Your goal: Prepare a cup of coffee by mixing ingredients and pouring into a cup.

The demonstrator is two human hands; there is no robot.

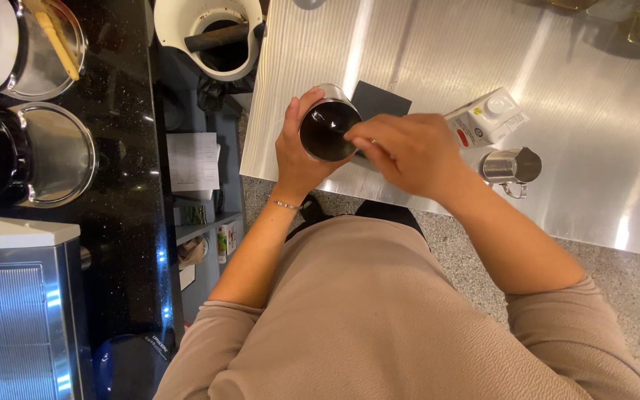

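— Two hands on one vessel, is that it?

— Nearly. The left hand [299,144] is wrapped round the side of a steel cup [329,126], thumb and fingers clamped on its wall. It looks held so to keep it steady and its mouth turned up toward the camera. The right hand [407,152] comes across from the other side, fingertips at the cup's rim. Whether they pinch anything I cannot tell; the fingers are curled and blurred.

— And where is the cup?

— Above the near edge of the steel table [579,96], over a dark square mat [383,98]. Its inside is dark and glossy; liquid or shadow, I can't say.

— What stands near?

— A small white carton [487,118] lies just right of the right hand, and beside it a little steel pitcher [511,167], probably kept within easy reach.

— The room?

— A speckled grey floor below the table. To the left, a black stone counter [124,148] carries metal containers [57,152] and a steel machine [16,318]. Between counter and table sits a white bin [209,33].
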